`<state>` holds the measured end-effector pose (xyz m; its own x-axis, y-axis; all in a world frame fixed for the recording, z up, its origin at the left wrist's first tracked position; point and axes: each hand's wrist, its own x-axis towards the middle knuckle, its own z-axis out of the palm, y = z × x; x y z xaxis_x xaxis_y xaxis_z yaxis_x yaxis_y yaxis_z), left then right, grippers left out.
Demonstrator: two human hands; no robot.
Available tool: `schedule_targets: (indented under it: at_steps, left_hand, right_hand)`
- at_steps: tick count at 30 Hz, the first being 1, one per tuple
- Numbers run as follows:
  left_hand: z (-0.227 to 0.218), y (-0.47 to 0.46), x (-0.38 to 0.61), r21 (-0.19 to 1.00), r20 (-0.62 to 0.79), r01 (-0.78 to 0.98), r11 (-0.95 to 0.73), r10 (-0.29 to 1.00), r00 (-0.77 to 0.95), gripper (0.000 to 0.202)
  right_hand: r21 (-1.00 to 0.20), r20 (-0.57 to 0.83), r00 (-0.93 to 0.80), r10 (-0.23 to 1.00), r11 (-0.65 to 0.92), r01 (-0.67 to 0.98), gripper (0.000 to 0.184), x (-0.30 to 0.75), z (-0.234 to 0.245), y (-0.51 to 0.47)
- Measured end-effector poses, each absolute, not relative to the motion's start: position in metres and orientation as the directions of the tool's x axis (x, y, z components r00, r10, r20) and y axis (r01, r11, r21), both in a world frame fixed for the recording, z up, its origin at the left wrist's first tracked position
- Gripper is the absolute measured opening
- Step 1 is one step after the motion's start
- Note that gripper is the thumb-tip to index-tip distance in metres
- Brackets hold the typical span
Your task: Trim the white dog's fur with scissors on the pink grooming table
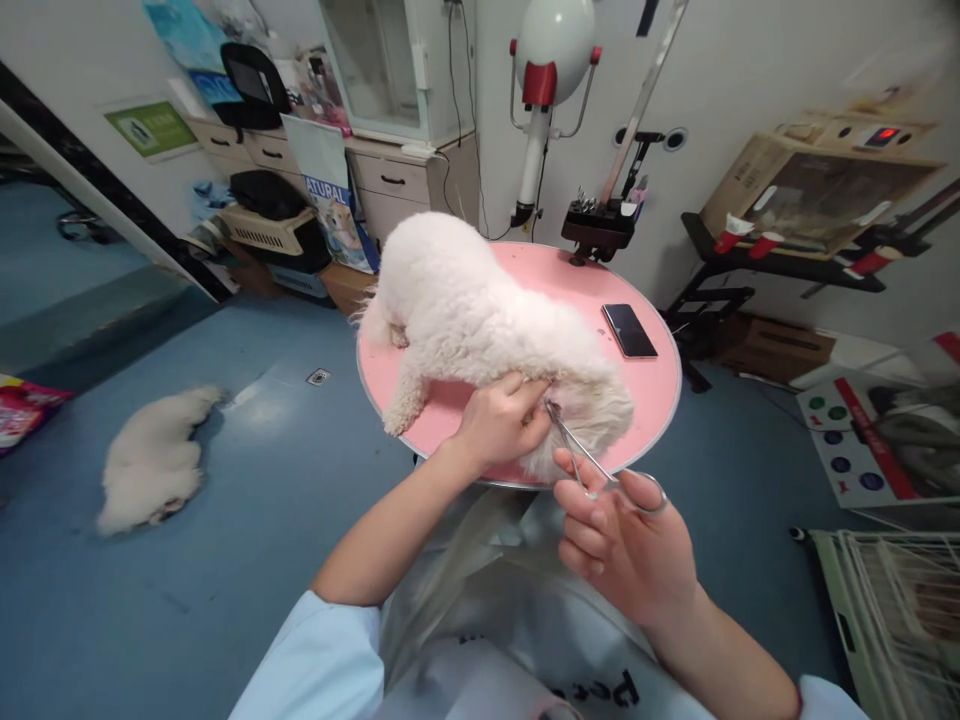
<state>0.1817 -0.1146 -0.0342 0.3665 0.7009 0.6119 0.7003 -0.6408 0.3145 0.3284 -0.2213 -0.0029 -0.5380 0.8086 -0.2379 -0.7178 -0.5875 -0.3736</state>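
Head view: there's a floor dog [154, 460] stretched out, left.
Pink table [649, 395]: centre, carrying my curly dog [472, 300], head rightward.
Left hand [504, 420]: curled closed, gripping fur at that head.
Metal tool [586, 452]: tip right against the head.
Right hand [630, 545]: near, half-curled, holding the tool, thumb through one loop.
Phone [629, 331]: flat, far right tabletop.

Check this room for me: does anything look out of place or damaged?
A bit odd: a phone lies on the pink table with the dog, where it might get knocked. Small dark specks beside it are too tiny to identify. Nothing looks plainly damaged.
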Motion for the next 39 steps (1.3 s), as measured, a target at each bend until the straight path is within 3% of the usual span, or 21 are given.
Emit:
schedule_targets:
  at_steps: [7,14,17,24,31,39]
  left_hand:
    - [-0.034,-0.114,0.182,0.3,0.612,0.694,-0.654,0.69,0.387,0.028]
    - [-0.036,-0.113,0.182,0.332,0.621,0.664,-0.67,0.685,0.381,0.027]
    - [-0.037,-0.112,0.182,0.325,0.629,0.673,-0.665,0.683,0.371,0.026]
    - [-0.042,-0.111,0.184,0.319,0.653,0.67,-0.67,0.668,0.357,0.028]
    - [-0.043,-0.112,0.186,0.337,0.654,0.669,-0.663,0.676,0.34,0.029]
    - [-0.045,-0.11,0.184,0.32,0.659,0.669,-0.671,0.665,0.351,0.029]
  right_hand:
    - [-0.39,-0.172,-0.5,0.849,-0.525,-0.757,0.036,0.332,-0.006,-0.227]
    - [-0.078,-0.223,-0.564,0.795,-0.591,-0.803,0.039,0.332,-0.002,-0.222]
    - [-0.013,-0.209,-0.572,0.793,-0.588,-0.809,0.036,0.334,-0.004,-0.22]
    - [-0.035,-0.082,-0.579,0.811,-0.583,-0.811,0.036,0.341,-0.01,-0.229]
    - [-0.016,-0.147,-0.569,0.809,-0.577,-0.817,0.037,0.328,-0.005,-0.22]
    - [-0.173,-0.059,-0.581,0.812,-0.581,-0.795,0.035,0.337,-0.014,-0.227]
